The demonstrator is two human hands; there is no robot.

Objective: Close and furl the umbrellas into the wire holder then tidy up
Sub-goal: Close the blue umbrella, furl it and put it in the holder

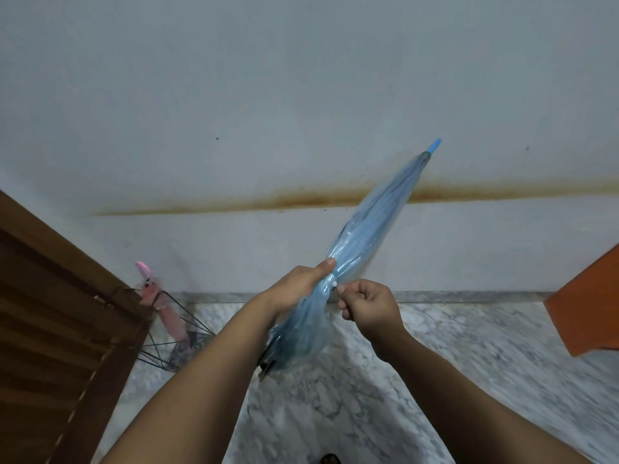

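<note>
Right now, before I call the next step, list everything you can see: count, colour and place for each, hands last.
blue umbrella: one, translucent blue with a blue tip, closed, held slanting in mid-frame, tip up and to the right.
pink umbrella: one, pink, closed, standing tilted in the holder at lower left.
holder: one, dark wire, on the floor by the wall, beside the door.
door: one, brown slatted wood, left edge.
wall: one, pale grey with a brown stain band, ahead.
floor: grey-white marble, below.
orange panel: one, right edge; what it is cannot be told.
left hand: grip round the blue umbrella's canopy.
right hand: pinching the strap at the canopy's waist.
</note>
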